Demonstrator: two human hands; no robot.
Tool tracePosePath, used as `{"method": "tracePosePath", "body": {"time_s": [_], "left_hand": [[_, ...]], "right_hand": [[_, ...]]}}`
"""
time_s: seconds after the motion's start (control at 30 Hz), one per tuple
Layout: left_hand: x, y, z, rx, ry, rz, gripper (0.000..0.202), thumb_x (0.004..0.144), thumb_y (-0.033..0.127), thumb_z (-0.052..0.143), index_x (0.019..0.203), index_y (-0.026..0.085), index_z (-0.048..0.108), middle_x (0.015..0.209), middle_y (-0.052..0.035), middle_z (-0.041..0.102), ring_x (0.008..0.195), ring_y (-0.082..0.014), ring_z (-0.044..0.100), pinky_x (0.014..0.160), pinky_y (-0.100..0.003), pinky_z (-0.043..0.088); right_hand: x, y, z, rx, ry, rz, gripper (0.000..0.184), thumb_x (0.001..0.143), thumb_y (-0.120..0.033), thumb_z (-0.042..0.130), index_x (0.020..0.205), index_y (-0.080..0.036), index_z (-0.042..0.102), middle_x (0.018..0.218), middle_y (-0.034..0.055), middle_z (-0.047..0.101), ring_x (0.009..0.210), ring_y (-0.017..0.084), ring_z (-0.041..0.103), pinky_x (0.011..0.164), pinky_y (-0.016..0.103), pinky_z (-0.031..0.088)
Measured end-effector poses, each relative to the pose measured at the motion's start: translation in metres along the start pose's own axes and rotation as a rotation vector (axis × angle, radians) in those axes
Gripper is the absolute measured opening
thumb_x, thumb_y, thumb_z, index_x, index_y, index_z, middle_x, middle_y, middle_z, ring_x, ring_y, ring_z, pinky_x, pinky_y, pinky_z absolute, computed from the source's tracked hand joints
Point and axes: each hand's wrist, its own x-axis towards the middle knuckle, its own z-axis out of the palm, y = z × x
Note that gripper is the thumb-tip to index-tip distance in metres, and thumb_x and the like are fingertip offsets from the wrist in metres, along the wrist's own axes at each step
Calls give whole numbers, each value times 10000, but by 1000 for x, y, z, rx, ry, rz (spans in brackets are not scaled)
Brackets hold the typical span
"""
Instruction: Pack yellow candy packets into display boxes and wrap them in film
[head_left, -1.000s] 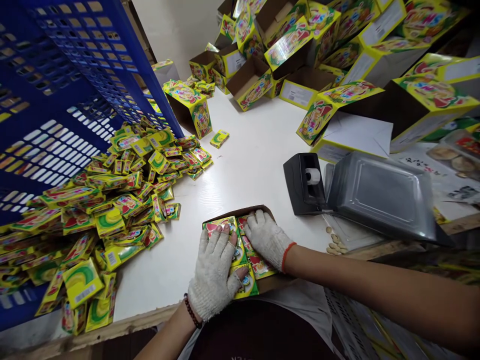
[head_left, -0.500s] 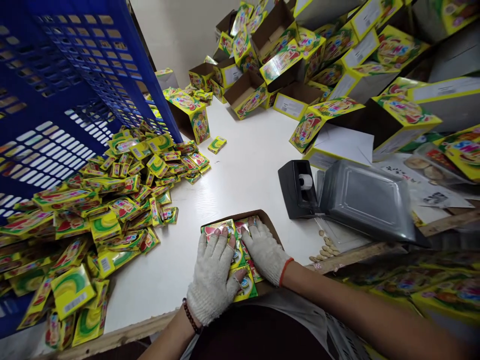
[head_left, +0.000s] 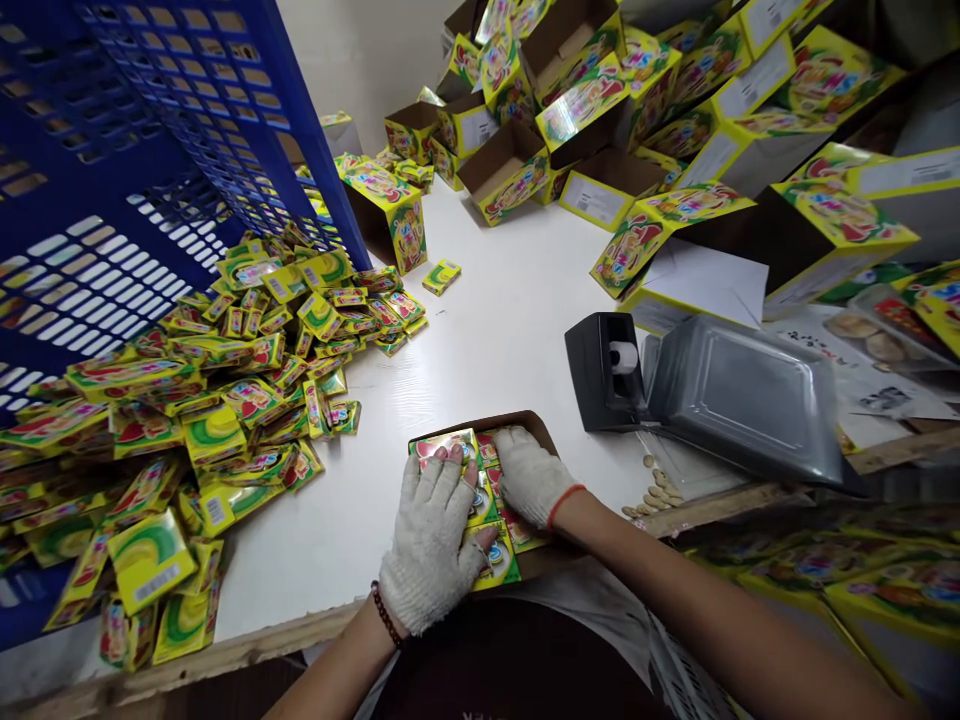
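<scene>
Both my hands wear white knit gloves with the fingertips bare. My left hand lies flat, fingers stretched out, on the yellow packets packed in a brown cardboard box at the table's near edge. My right hand presses down on the packets at the right side of the same box, fingers bent over them. A large heap of loose yellow packets spreads over the table to the left.
A blue plastic crate leans over the heap at the left. A black tape dispenser and a grey tray sit to the right. Several open yellow cartons pile at the back and right. One packet lies alone.
My right hand has drawn slightly back and curled over the packets. My left hand stays flat in place. The camera view has shifted a little.
</scene>
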Motion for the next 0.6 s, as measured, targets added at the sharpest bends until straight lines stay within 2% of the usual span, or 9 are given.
{"method": "tracePosePath", "body": {"time_s": [0.13, 0.2, 0.27, 0.37, 0.5, 0.6], "left_hand": [[0, 1, -4, 3, -20, -5, 631, 887, 347, 610, 1449, 109, 449, 1511, -194, 475, 1415, -364, 404, 1195, -634, 255], [-6, 7, -7, 19, -15, -28, 649, 871, 366, 631, 1448, 126, 455, 1534, -205, 438, 1429, -382, 378, 1180, -648, 260], [-16, 15, -8, 28, -29, -52, 765, 818, 457, 685, 1470, 144, 434, 1561, -219, 389, 1448, -419, 329, 1165, -682, 240], [-31, 24, -6, 42, -116, -15, 870, 734, 535, 750, 1476, 207, 434, 1532, -198, 440, 1415, -435, 364, 1152, -716, 200], [-33, 10, -6, 52, -253, 80, 748, 782, 454, 738, 1454, 281, 458, 1512, -140, 485, 1386, -388, 412, 1161, -705, 170], [-26, -10, -14, 24, -344, 142, 743, 805, 458, 718, 1471, 287, 434, 1537, -128, 456, 1417, -373, 374, 1177, -692, 139]], "right_hand": [[-2, -5, -8, 18, -49, 20, 491, 873, -161, 536, 1360, -95, 519, 1391, 216, 531, 1275, 309, 527, 1011, 373, 450], [-13, -4, -3, 12, -57, 2, 501, 882, -174, 524, 1378, -104, 506, 1432, 208, 504, 1310, 301, 499, 1020, 364, 438], [-27, -2, 6, 5, -65, -4, 525, 904, -182, 493, 1420, -89, 469, 1488, 225, 452, 1371, 312, 440, 1042, 373, 423], [-44, 2, 18, 17, -122, 23, 511, 917, -183, 472, 1421, -98, 481, 1477, 224, 477, 1374, 311, 450, 1033, 371, 443], [-50, 4, 18, -15, -183, -5, 458, 898, -168, 503, 1341, -67, 564, 1455, 260, 498, 1376, 341, 450, 1040, 409, 446], [-45, 5, 7, -14, -252, -137, 408, 892, -137, 493, 1271, -56, 618, 1325, 241, 605, 1240, 312, 575, 1026, 390, 457]]}}
